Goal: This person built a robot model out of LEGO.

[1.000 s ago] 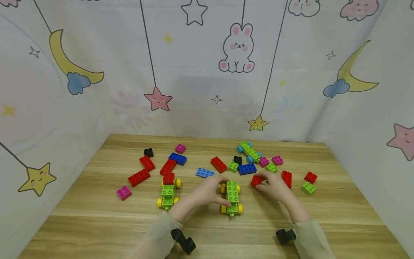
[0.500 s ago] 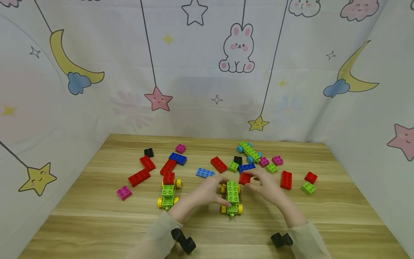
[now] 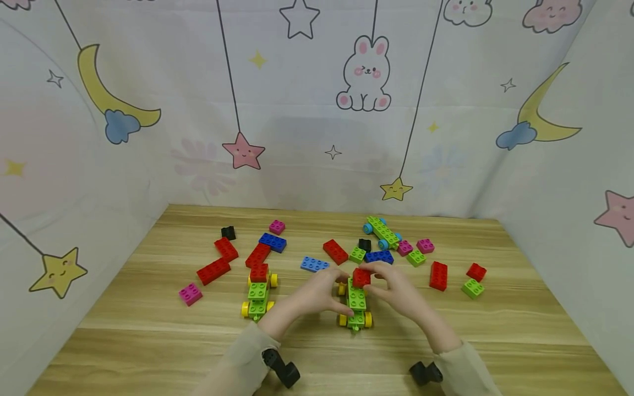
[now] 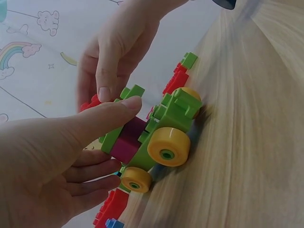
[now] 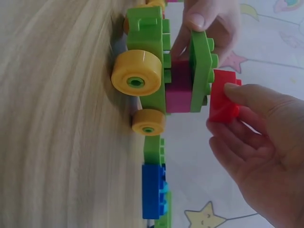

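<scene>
Centrally on the table stands a toy car (image 3: 356, 300) with yellow wheels. Its green base carries a purple brick (image 5: 178, 90), with a long green brick (image 5: 200, 71) on top. My left hand (image 3: 319, 292) grips the car from its left side, thumb at the near end of the long green brick. A small red brick (image 3: 361, 277) is pinched between thumb and fingers of my right hand (image 3: 398, 284). In the right wrist view that brick is right at the studs of the long green brick; whether it is pressed on, I cannot tell.
A second yellow-wheeled car (image 3: 257, 294) with a red brick on it stands left. Behind is a green car base (image 3: 381, 231) with blue wheels. Loose red (image 3: 438, 276), pink (image 3: 190, 295), blue (image 3: 379, 257), green and black bricks lie around. A patterned cloth (image 3: 297, 121) encloses the table.
My right hand has carried the red brick leftward from the table on the right to the far end of the car's top. My left hand has stayed at the car.
</scene>
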Available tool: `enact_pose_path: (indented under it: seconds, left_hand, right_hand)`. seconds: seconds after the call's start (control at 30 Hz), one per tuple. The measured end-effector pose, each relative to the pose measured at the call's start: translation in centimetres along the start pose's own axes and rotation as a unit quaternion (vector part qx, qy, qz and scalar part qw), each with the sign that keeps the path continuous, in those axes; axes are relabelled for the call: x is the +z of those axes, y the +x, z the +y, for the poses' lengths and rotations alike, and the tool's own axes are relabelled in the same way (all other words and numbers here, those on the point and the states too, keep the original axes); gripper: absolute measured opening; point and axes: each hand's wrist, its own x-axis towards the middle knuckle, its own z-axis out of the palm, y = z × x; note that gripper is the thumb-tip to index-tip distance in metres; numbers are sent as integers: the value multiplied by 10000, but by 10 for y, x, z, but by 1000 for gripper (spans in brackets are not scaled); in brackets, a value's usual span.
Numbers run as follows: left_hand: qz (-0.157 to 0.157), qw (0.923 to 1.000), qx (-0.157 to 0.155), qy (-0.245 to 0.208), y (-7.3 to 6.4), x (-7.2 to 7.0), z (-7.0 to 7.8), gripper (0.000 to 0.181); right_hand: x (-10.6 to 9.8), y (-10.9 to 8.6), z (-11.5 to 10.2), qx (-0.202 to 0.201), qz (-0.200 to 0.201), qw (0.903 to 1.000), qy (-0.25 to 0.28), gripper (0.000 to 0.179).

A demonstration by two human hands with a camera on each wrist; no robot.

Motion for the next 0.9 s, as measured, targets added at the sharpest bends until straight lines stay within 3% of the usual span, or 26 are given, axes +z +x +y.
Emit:
enact_pose_path:
  seconds: [0.67, 0.9]
  left_hand:
    - [-11, 10000, 30, 6, 0, 1, -1, 69]
    - [-9, 10000, -11, -24, 1, 2, -2, 70]
  right_hand:
    - [6, 0, -1, -135, -187, 9997, 93, 38]
    - [7, 0, -4, -12, -234, 9997, 51, 38]
